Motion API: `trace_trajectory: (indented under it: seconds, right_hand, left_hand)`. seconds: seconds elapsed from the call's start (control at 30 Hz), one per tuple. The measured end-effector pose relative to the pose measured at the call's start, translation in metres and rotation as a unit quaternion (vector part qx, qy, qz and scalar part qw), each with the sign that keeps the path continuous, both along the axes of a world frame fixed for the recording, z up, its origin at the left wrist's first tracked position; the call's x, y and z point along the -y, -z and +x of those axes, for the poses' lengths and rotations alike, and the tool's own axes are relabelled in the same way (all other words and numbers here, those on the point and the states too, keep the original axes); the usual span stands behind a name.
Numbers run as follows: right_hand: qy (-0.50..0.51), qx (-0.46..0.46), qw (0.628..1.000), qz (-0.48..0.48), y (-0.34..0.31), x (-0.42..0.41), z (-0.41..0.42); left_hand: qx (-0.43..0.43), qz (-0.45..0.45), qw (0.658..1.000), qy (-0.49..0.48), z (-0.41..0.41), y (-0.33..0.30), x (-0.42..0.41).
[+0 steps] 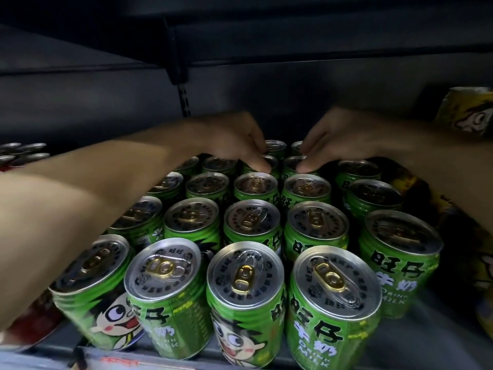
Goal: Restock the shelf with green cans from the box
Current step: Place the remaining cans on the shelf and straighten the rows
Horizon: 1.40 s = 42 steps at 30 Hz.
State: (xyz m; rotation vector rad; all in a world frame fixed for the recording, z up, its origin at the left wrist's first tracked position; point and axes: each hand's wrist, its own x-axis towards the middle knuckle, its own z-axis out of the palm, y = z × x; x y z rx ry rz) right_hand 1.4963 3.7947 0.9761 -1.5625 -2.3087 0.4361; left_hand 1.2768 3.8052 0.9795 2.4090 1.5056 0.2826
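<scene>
Shelf (416, 340) holds upright green cans (252, 222); both hands' curled fingertips (262, 166) touch rear tops.

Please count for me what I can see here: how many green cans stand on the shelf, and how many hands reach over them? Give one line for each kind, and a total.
Green cans: 21 with tops at least partly in view
Hands: 2, the left hand and the right hand
Total: 23

Dim light. Dark grey metal back panel (93, 102) w/ slotted upright (185, 102); underside of upper shelf (293, 36) overhead, in shadow.
</scene>
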Motion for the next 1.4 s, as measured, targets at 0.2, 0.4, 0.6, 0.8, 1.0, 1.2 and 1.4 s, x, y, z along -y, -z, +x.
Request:
trace_trajectory:
  seconds: [0.2, 0.4, 0.6, 0.8, 1.0, 1.2, 1.4]
  right_hand:
    - [-0.027, 0.033, 0.999, 0.018, -0.013, -0.002, 0.003]
    - [0.037, 0.043, 0.997, 0.052, -0.012, -0.031, 0.007]
    - [0.052, 0.067, 0.995, 0.046, 0.001, -0.044, 0.010]
    - [0.052, 0.029, 0.997, 0.043, 0.004, -0.046, 0.014]
    - [0.057, 0.016, 0.998, 0.039, 0.003, -0.046, 0.001]
    - [0.052, 0.007, 0.998, 0.031, 0.003, -0.043, -0.005]
    - [0.047, 0.005, 0.998, 0.041, 0.007, -0.045, -0.008]
  left_hand:
    - [-0.014, 0.028, 0.999, 0.009, -0.001, -0.009, -0.007]
    - [-0.044, 0.156, 0.987, -0.014, 0.019, 0.005, -0.035]
    - [-0.084, 0.099, 0.991, -0.041, 0.028, 0.007, -0.051]
    - [-0.035, 0.068, 0.996, -0.052, 0.029, 0.005, -0.050]
    - [-0.054, 0.066, 0.991, -0.099, 0.022, 0.004, -0.055]
    - [-0.058, 0.055, 0.992, -0.098, 0.013, 0.010, -0.071]
    - [-0.037, 0.054, 0.990, -0.122, 0.009, 0.009, -0.068]
